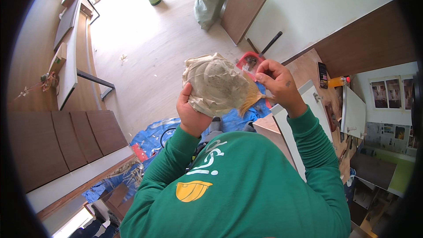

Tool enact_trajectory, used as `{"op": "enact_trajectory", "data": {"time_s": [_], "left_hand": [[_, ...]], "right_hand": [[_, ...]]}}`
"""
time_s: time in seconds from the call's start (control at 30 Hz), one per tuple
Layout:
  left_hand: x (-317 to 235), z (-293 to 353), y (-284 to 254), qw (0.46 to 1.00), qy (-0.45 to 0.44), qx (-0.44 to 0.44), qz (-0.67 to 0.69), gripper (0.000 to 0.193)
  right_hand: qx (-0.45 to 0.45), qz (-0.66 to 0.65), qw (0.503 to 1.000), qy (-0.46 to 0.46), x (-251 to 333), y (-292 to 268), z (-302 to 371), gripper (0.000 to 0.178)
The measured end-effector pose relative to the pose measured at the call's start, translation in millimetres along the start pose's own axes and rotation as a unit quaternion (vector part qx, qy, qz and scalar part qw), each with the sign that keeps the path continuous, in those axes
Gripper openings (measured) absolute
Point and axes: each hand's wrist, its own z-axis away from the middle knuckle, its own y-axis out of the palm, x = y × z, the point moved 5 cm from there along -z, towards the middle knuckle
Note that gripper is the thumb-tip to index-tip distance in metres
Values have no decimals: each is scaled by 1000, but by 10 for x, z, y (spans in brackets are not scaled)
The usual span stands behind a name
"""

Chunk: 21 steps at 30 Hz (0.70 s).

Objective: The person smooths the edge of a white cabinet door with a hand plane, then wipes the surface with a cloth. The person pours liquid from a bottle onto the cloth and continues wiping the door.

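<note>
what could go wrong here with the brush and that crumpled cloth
The left hand grips the crumpled dirty cloth only from below, so it might slip while the right hand works the brush against it. Loosened dirt or bristles could drop onto the green shirt directly beneath. Both hands are raised over a cluttered area with the blue tarp and cables, so a dropped item may be hard to find.

One head-worn fisheye view looks steeply down, close over the hands.
</note>
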Motion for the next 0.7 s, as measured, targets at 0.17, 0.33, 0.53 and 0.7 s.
{"op": "enact_trajectory", "data": {"time_s": [0.17, 0.33, 0.53, 0.7], "left_hand": [[-492, 101, -166, 998, 60, 7, -2, 60], [-391, 77, -81, 991, 12, -47, -122, 62], [436, -172, -187, 963, -159, -60, -209, 63], [1451, -348, -321, 897, -341, -58, -275, 59]], "right_hand": [[30, 169, 984, 42, -650, 260, 45, 11], [98, 202, 974, 5, -1523, 501, 395, 36], [108, -490, 834, 229, -1312, 467, 990, 54], [-109, -586, 781, 186, -1503, 61, 1841, 51]]}}
